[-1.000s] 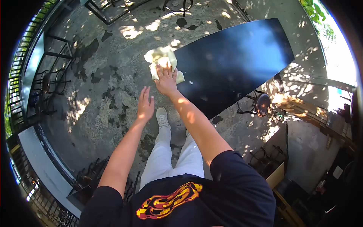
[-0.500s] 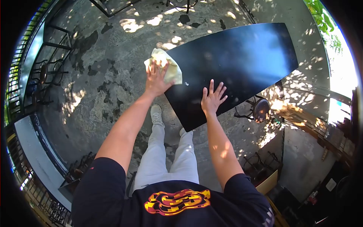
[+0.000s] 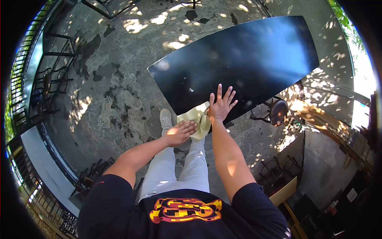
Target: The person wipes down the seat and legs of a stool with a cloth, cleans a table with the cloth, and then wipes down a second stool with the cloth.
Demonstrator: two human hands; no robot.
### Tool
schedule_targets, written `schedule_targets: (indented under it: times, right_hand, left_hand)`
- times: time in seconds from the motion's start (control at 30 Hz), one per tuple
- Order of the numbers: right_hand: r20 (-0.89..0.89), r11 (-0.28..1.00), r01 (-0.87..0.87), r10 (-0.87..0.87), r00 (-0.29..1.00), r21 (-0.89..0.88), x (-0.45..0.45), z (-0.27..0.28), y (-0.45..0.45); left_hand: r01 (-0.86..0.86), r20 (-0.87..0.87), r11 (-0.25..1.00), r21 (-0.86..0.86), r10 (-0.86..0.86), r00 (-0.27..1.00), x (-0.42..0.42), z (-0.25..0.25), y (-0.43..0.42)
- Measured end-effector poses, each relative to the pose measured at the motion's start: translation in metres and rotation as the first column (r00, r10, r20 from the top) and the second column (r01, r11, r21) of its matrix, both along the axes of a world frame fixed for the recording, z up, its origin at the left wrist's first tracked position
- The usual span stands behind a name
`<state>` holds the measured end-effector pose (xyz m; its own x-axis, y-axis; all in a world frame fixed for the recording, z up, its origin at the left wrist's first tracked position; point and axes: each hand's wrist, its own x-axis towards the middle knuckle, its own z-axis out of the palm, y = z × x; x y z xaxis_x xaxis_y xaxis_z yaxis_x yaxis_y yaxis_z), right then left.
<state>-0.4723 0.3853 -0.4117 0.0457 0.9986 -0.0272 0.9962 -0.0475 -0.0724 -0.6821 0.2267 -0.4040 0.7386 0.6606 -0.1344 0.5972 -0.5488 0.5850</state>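
A black tabletop (image 3: 238, 55) with a glossy, slightly curved long edge stretches out before me, with a small pale speck (image 3: 191, 90) on it. My left hand (image 3: 182, 133) is at its near edge with a pale yellow cloth (image 3: 202, 125), the fingers close together over the fabric. Part of the cloth hangs past the edge, above my legs. Just right of the cloth, my right hand (image 3: 222, 104) lies flat on the black surface, fingers spread and holding nothing.
A round stool (image 3: 278, 112) stands beside the tabletop's right edge. Metal-framed chairs (image 3: 51, 81) line the left side near a railing. Wooden planks (image 3: 326, 127) are stacked at the right. Beneath is a patchy concrete floor (image 3: 115, 91).
My left hand has swept the cloth from the tabletop's far left corner toward me, to the near edge beside my right hand. My right hand stays planted on the surface.
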Motion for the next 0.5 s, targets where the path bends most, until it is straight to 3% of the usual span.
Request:
schedule_targets:
  times: [0.07, 0.1, 0.2, 0.27, 0.3, 0.33, 0.37, 0.4, 0.43, 0.47, 0.5]
  right_hand:
    - [-0.007, 1.0, 0.005, -0.005, 1.0, 0.003, -0.001, 0.0, -0.003]
    - [-0.002, 1.0, 0.01, -0.01, 1.0, -0.007, 0.0, 0.001, -0.004]
    - [0.0, 1.0, 0.003, -0.003, 1.0, -0.025, -0.001, 0.001, 0.002]
    - [-0.011, 1.0, 0.008, -0.008, 1.0, -0.029, 0.0, 0.003, 0.004]
    - [-0.012, 1.0, 0.007, -0.007, 1.0, -0.03, 0.0, 0.004, 0.002]
    - [-0.005, 0.999, 0.011, -0.011, 1.0, -0.034, 0.0, 0.004, 0.0]
    - [0.0, 0.999, 0.012, -0.012, 1.0, -0.034, 0.0, 0.004, 0.0]
    - [0.002, 0.999, 0.01, -0.01, 1.0, -0.035, -0.002, 0.004, 0.0]
    - [0.0, 0.999, 0.011, -0.011, 1.0, -0.036, -0.003, 0.005, 0.001]
    - [-0.002, 0.999, 0.011, -0.011, 1.0, -0.035, -0.002, 0.005, 0.002]
    - [-0.003, 0.999, 0.011, -0.011, 1.0, -0.033, -0.002, 0.006, 0.004]
  left_hand:
    - [0.019, -0.004, 0.998, -0.054, -0.019, 1.0, -0.006, -0.005, 0.003]
    - [0.018, 0.13, 0.997, -0.078, -0.008, 0.991, -0.014, -0.009, 0.012]
    - [0.167, 0.026, 0.984, -0.067, -0.166, 0.986, -0.053, -0.015, 0.071]
    - [-0.114, 0.274, 0.979, 0.17, 0.065, 0.96, -0.108, -0.008, 0.116]
    - [-0.277, 0.048, 0.923, 0.266, 0.275, 0.96, -0.125, 0.033, 0.146]
    - [-0.398, 0.08, 0.864, 0.309, 0.393, 0.916, -0.159, 0.041, 0.175]
    - [-0.659, 0.067, 0.701, 0.271, 0.669, 0.74, -0.181, 0.039, 0.2]
    - [-0.881, 0.267, 0.455, -0.131, 0.872, 0.411, -0.208, 0.032, 0.208]
    - [-0.841, 0.145, 0.46, 0.284, 0.847, 0.512, -0.234, 0.024, 0.221]
    - [-0.633, -0.01, 0.427, 0.646, 0.834, 0.552, -0.251, 0.018, 0.233]
    - [-0.74, 0.091, 0.424, 0.522, 0.835, 0.543, -0.252, 0.013, 0.24]
